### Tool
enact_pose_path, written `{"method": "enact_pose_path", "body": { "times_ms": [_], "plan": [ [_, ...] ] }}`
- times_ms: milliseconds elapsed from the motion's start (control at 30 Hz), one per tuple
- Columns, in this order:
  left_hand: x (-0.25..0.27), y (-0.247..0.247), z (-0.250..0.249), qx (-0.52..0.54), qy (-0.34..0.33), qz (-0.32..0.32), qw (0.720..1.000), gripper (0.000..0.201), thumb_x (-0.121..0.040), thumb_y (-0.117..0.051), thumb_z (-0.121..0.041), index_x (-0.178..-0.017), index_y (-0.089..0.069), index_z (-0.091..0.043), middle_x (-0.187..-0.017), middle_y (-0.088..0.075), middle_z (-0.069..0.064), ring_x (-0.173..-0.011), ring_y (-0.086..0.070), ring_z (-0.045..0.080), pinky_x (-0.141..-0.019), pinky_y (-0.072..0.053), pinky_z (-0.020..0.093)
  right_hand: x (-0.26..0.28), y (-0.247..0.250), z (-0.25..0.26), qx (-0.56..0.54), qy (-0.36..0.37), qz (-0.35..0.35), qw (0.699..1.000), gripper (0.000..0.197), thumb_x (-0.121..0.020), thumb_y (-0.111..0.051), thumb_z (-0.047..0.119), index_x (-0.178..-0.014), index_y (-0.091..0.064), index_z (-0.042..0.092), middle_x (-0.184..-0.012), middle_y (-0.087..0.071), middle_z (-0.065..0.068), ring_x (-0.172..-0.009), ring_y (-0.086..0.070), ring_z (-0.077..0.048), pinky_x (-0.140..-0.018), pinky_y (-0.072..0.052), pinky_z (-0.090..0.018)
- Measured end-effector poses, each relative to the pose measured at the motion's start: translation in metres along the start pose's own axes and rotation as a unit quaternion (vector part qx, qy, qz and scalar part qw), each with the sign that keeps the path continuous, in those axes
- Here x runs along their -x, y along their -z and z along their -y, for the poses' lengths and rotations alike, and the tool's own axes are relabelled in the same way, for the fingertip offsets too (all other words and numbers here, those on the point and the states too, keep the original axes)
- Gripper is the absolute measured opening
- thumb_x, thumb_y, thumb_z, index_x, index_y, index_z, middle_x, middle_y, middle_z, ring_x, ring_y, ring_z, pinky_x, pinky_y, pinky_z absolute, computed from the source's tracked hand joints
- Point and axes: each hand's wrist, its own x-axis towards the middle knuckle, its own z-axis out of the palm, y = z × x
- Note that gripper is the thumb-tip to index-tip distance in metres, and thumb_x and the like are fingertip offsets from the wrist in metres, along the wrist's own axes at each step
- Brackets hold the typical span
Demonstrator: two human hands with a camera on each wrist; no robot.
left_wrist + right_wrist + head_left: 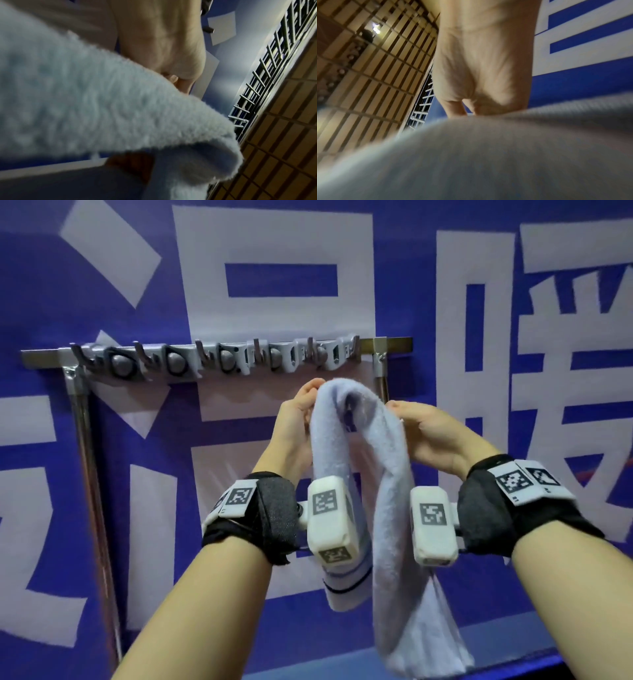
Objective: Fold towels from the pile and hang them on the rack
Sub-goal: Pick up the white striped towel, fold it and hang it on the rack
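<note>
The pale blue terry towel [383,474] hangs doubled between the left hand [298,422] and the right hand [435,436], in front of the blue banner wall with white characters [513,302]. The grey metal hook rack [212,357] sits on that wall, above and left of the hands, near the towel's top fold.

A blue wall [404,289] with big white characters [274,265] fills the head view. The wrist views look upward to a ceiling of beige slats [373,75] in a dark grid, with a small bright lamp [376,27], and a dark metal grille [257,86] beside the slats.
</note>
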Motion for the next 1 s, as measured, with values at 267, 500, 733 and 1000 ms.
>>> {"method": "enact_pose_path", "body": {
  "times_ms": [267,500,733,1000],
  "plan": [
    [-0.065,-0.018,-0.015,0.074,0.000,0.013,0.997,0.051,-0.074,-0.066,-0.021,-0.121,-0.050,-0.011,-0.117,-0.050,0.015,-0.097,-0.053,0.025,-0.094,-0.044,0.034,-0.070,0.018,0.050,-0.062,0.118,-0.118,0.984,0.024,-0.093,-0.047,0.005,-0.074,-0.042,0.019,-0.058,-0.050,0.002,-0.050,-0.048,-0.009,-0.047,-0.043,-0.020],
    [-0.096,-0.026,-0.035,0.018,-0.010,0.031,0.999,0.051,-0.084,-0.064,-0.022,-0.131,-0.049,-0.010,-0.098,-0.061,0.009,-0.080,-0.059,0.024,-0.078,-0.051,0.034,-0.118,0.015,0.083,-0.001,0.146,-0.156,0.977,0.021,-0.089,-0.051,0.006,-0.071,-0.044,0.014,-0.059,-0.045,-0.001,-0.051,-0.049,-0.012,-0.055,-0.046,-0.023],
    [-0.111,-0.006,-0.021,-0.060,-0.040,0.051,0.996,0.029,-0.097,-0.035,-0.001,-0.096,-0.059,-0.017,-0.081,-0.072,0.001,-0.073,-0.065,0.013,-0.065,-0.053,0.024,-0.139,0.020,0.071,0.083,0.066,-0.165,0.981,0.021,-0.095,-0.036,0.017,-0.077,-0.047,0.016,-0.074,-0.055,-0.006,-0.086,-0.055,-0.021,-0.063,-0.048,-0.025],
    [-0.116,-0.011,-0.004,-0.150,-0.009,-0.017,0.988,0.041,-0.094,-0.032,0.007,-0.128,-0.052,-0.003,-0.109,-0.062,0.015,-0.098,-0.058,0.024,-0.089,-0.048,0.033,-0.133,0.016,0.049,0.129,0.060,-0.160,0.977,0.020,-0.095,-0.045,0.012,-0.077,-0.052,0.013,-0.078,-0.055,-0.006,-0.086,-0.058,-0.024,-0.071,-0.049,-0.031]
  ]
}}
